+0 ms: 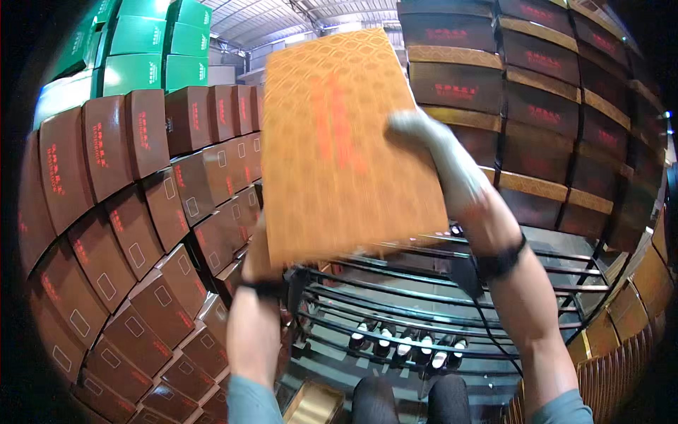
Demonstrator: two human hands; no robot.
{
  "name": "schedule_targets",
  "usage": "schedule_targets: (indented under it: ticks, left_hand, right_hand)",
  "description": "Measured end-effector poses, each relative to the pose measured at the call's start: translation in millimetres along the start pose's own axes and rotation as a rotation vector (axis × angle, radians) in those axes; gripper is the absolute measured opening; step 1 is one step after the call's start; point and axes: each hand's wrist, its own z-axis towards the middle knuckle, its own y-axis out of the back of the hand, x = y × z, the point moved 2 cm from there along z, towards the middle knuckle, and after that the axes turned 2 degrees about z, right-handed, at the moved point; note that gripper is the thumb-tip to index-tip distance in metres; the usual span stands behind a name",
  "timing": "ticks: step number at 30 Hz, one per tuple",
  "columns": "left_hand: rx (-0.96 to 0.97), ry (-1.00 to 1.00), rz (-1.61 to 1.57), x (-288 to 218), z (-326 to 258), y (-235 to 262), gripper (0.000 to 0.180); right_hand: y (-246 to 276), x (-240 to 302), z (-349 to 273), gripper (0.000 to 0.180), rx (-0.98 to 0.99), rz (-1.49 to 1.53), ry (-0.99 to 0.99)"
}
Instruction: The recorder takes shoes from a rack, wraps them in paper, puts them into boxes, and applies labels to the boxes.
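A yellow-brown patterned shoe box [332, 162] with red print is raised in front of me, tilted and a little blurred. My right hand [441, 152], in a pale glove, grips its right edge; the thumb lies on the printed face and the other fingers are out of sight behind it. At the lower left edge, my left hand [257, 247] holds the box, mostly hidden behind it, so its fingers do not show. Black bands circle both wrists. Below the box stands a black metal rack [395, 283].
Brown boxes [113, 219] are piled high on the left, with green boxes [134, 35] above them. Dark boxes with yellow-brown lids [537, 106] fill the right. Several black-and-white shoes [404, 345] stand low by the rack. An open carton [314, 403] sits near my legs.
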Motion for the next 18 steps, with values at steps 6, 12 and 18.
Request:
schedule_targets:
  ticks: [6,12,18]
  left_hand:
    - [-0.011,-0.018,-0.292,3.0,80.2,8.7,0.083]
    - [-0.432,-0.15,0.477,30.2,104.1,-26.7,0.084]
    - [-0.579,-0.216,1.052,26.3,90.9,-40.5,0.087]
  right_hand:
    - [68.6,-46.9,75.7,0.054,-0.71,-0.184,0.077]
    - [84.8,-83.7,63.9,0.076,-0.67,-0.795,0.394]
    - [66.4,-152.3,-74.0,0.064,-0.524,-1.017,0.581]
